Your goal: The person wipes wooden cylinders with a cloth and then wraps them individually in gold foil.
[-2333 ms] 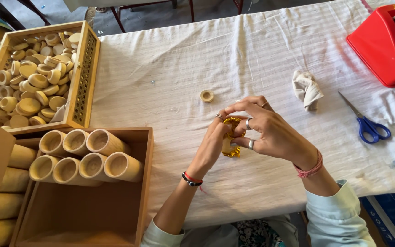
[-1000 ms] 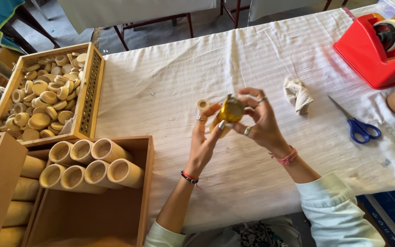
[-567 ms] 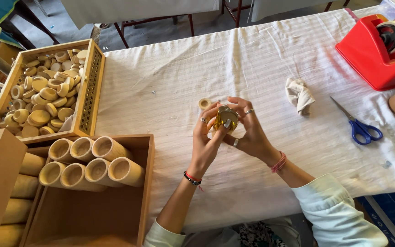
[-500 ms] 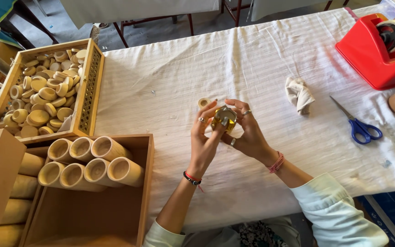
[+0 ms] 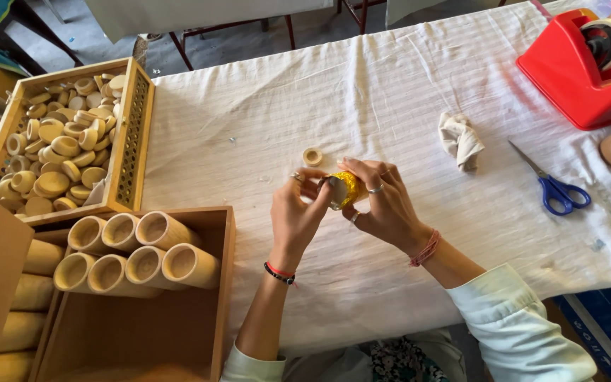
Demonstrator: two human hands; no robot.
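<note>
Both of my hands hold one small round piece wrapped in shiny gold foil point(image 5: 348, 185) just above the white tablecloth point(image 5: 263, 120). My left hand point(image 5: 298, 212) grips its left side with fingertips on the pale open end. My right hand point(image 5: 383, 201), with rings on the fingers, cups it from the right and above. A small pale wooden ring point(image 5: 312, 156) lies on the cloth just beyond my hands.
A wooden tray point(image 5: 134, 127) of several small pale wooden caps stands at the left. A wooden box point(image 5: 224, 283) of bamboo tubes sits at front left. A crumpled cloth point(image 5: 461, 140), blue-handled scissors point(image 5: 556, 191) and a red tape dispenser point(image 5: 574, 71) lie to the right.
My hands lifted the gold piece up from the table edge, turned it, and then lowered it slightly while closing around it. The view shifted a little.
</note>
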